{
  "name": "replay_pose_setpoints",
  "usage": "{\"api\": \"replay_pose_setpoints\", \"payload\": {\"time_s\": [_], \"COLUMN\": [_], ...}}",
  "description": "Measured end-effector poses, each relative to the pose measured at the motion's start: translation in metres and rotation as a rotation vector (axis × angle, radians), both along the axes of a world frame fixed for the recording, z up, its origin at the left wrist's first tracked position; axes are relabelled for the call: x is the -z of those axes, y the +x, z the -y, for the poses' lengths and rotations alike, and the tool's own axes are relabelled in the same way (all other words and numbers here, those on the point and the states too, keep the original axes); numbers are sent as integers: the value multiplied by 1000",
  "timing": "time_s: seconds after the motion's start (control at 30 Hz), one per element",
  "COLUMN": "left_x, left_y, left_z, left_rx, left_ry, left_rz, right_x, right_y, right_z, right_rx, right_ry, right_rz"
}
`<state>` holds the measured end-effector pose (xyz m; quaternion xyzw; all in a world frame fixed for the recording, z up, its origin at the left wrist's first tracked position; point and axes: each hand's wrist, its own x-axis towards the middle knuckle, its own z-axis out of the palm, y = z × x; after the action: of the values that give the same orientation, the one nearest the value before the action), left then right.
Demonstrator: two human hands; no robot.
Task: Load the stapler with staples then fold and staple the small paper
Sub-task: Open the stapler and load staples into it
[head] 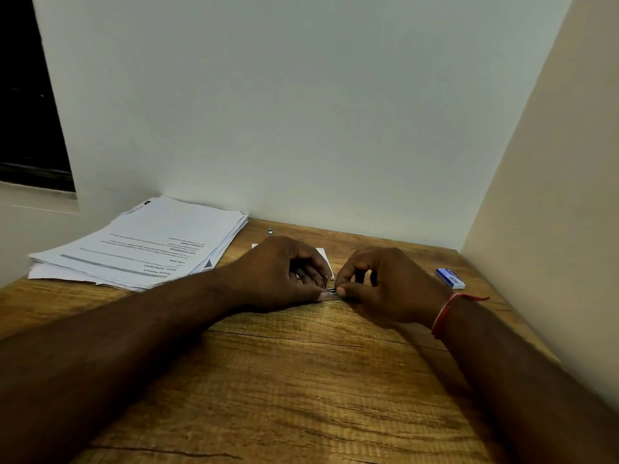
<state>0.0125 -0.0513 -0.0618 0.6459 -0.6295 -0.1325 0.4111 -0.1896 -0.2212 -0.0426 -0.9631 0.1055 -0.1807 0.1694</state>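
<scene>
My left hand (284, 274) and my right hand (385, 286) meet at the middle of the wooden table (284, 380), fingertips pinched together on a small dark metal stapler (332, 292) that lies low on the wood. Most of the stapler is hidden under my fingers, so whether it is open I cannot tell. A small white paper (322, 254) lies flat just behind my left hand, partly covered by it. A blue staple box (450, 278) rests on the table to the right of my right hand.
A thick stack of printed sheets (150, 242) sits at the back left of the table. A small metal bit (270, 231) lies near the back wall. Walls close the table at the back and right. A red thread circles my right wrist.
</scene>
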Motion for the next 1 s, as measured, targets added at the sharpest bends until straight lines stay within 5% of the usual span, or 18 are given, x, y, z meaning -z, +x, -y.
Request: {"api": "replay_pose_setpoints", "payload": {"time_s": [1.0], "left_x": [1], "left_y": [0], "left_z": [2], "left_rx": [1], "left_ry": [3], "left_rz": [-5], "right_x": [-5], "right_y": [-4], "right_z": [2], "right_rx": [-22], "right_ry": [-7], "right_rz": [-42]}}
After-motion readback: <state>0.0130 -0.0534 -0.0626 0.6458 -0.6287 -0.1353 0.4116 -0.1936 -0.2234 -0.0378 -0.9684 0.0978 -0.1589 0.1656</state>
